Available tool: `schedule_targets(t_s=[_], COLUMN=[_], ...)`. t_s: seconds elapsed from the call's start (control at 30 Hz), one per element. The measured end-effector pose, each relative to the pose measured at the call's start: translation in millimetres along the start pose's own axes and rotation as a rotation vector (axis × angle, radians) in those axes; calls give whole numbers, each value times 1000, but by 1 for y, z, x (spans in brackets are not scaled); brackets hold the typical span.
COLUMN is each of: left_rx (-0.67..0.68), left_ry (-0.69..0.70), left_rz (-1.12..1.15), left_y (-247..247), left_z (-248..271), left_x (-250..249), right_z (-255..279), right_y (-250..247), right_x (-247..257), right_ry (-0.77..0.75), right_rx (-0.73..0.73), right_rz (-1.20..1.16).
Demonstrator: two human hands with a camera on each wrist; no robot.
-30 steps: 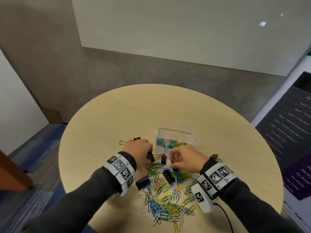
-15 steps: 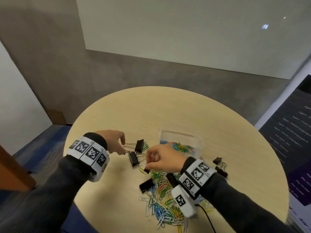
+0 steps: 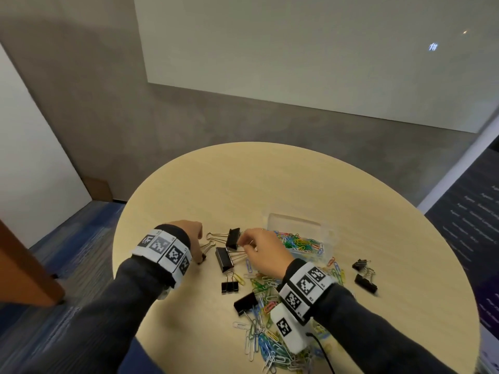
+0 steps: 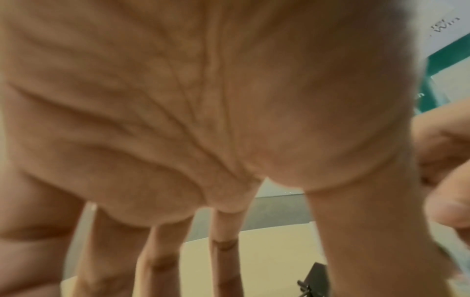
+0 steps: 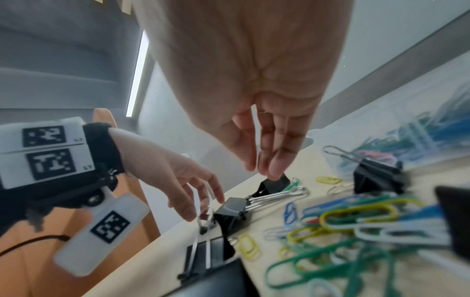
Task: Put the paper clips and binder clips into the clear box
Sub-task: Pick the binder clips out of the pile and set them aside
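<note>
A clear box (image 3: 294, 221) on the round table holds coloured paper clips (image 3: 299, 242); it also shows in the right wrist view (image 5: 432, 124). More paper clips (image 3: 267, 344) lie heaped under my right forearm. Two large black binder clips lie left of the box. My right hand (image 3: 248, 242) points down, fingertips touching the farther binder clip (image 5: 276, 183), with nothing between thumb and fingers (image 5: 277, 160). My left hand (image 3: 198, 238) hangs with straight fingers (image 5: 188, 209) beside the wire handle of a small binder clip (image 5: 203, 221). The nearer large clip (image 3: 224, 259) lies between the hands.
Other black binder clips lie loose: two near the pile (image 3: 229, 286) (image 3: 245, 302) and two to the right (image 3: 366, 283). The table edge (image 3: 118, 255) runs just left of my left wrist. A brown wooden piece (image 3: 21, 265) stands off the table's left side.
Both hands left the paper clip pile. The left hand went out to the left and now hangs by a small clip. The right hand reached forward onto the farther binder clip.
</note>
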State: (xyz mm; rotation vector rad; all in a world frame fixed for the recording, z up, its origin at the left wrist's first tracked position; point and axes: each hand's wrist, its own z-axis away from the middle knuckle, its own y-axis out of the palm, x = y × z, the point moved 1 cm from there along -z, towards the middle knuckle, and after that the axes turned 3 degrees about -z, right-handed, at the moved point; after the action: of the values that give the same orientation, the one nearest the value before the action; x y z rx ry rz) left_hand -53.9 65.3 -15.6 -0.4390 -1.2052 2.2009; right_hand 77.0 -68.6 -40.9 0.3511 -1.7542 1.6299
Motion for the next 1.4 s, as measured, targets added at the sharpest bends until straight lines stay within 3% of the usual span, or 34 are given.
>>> schedule_targets(t_s=[0.1, 0.17, 0.23, 0.43, 0.63, 0.9, 1.03, 1.17, 1.27, 1.4], left_rx=[-137, -269, -318, -119, -106, -123, -100, -64, -63, -96], left_ry=[42, 162, 263, 255, 242, 147, 107, 105, 118, 127], left_rz=[5, 88, 124, -80, -68, -12, 14, -9, -7, -14], left_y=[0, -4, -5, 12, 9, -7, -8, -3, -1, -2], left_z=[0, 1, 3, 5, 3, 5, 1, -1, -2, 2], left_x=[-6, -16, -27, -46, -37, -12, -6, -11, -15, -16], right_z=[-2, -2, -2, 0, -7, 1, 18, 29, 30, 36], right_y=[-2, -2, -1, 1, 10, 8, -4, -16, -15, -4], right_x=[-6, -8, -7, 2, -3, -3, 0, 5, 10, 12], right_ry=[48, 64, 64, 37, 60, -23, 30, 47, -42, -170], right_rx=[31, 78, 129, 292, 347, 459, 509, 453, 465, 650], right_rz=[36, 54, 62, 174, 322, 649, 669, 682, 664, 660])
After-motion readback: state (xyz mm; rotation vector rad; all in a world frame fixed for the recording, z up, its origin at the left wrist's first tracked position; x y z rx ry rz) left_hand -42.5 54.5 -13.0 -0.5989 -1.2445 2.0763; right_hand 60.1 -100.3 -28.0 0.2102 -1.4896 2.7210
